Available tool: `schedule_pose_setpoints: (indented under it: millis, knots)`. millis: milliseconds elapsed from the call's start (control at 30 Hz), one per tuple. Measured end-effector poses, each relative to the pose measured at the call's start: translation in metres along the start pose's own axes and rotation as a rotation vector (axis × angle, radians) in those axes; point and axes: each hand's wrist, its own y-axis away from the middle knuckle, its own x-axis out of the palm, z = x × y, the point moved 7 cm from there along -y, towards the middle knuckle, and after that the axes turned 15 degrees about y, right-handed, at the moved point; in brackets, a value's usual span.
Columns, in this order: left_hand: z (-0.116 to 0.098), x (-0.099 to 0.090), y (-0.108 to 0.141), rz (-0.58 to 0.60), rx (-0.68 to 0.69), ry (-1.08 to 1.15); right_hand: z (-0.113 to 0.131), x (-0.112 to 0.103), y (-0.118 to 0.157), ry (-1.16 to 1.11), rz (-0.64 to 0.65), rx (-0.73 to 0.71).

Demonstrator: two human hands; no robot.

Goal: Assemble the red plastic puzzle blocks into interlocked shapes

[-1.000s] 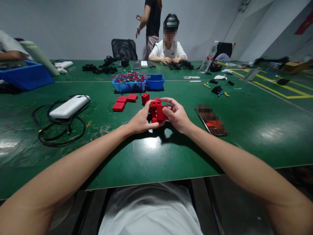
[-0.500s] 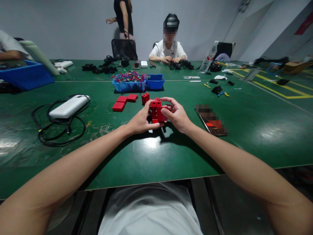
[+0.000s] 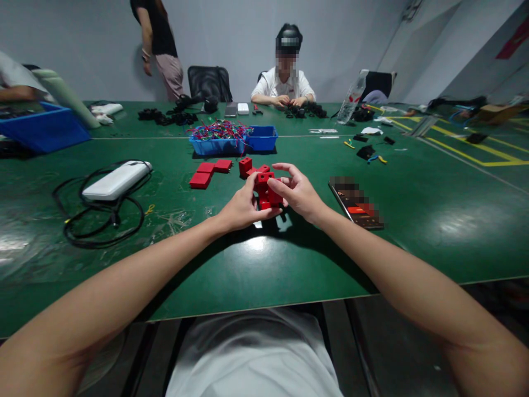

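Observation:
A red block assembly point(image 3: 264, 193) with small round holes is held just above the table, between my two hands. My left hand point(image 3: 243, 208) grips it from the left, thumb along the top side and fingers below. My right hand point(image 3: 300, 193) pinches its right side, where a flat red face shows. Beyond my hands, a red cube with holes point(image 3: 245, 166) and another red piece lie on the green table. Several flat red blocks point(image 3: 205, 168) rest together to the left of the cube.
A white power bank point(image 3: 118, 180) with a looped black cable lies left, a phone point(image 3: 356, 204) right. Behind are a blue bin of coloured wires point(image 3: 218, 145) and another blue bin point(image 3: 263, 144). One person sits across the table; another stands behind.
My left hand and the red assembly have shifted slightly right, and the assembly has turned a little. More of the red piece behind it shows. The standing person has moved left.

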Motion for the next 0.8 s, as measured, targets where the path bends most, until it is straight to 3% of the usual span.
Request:
schedule_pose_setpoints:
  millis: [300, 800]
  knots:
    - [-0.003, 0.000, -0.001, 0.013, 0.097, -0.001, -0.004, 0.003, 0.000, 0.023, 0.050, -0.004]
    - [0.006, 0.002, -0.002, 0.046, 0.029, 0.089, -0.004, 0.001, 0.005, 0.226, -0.041, -0.130]
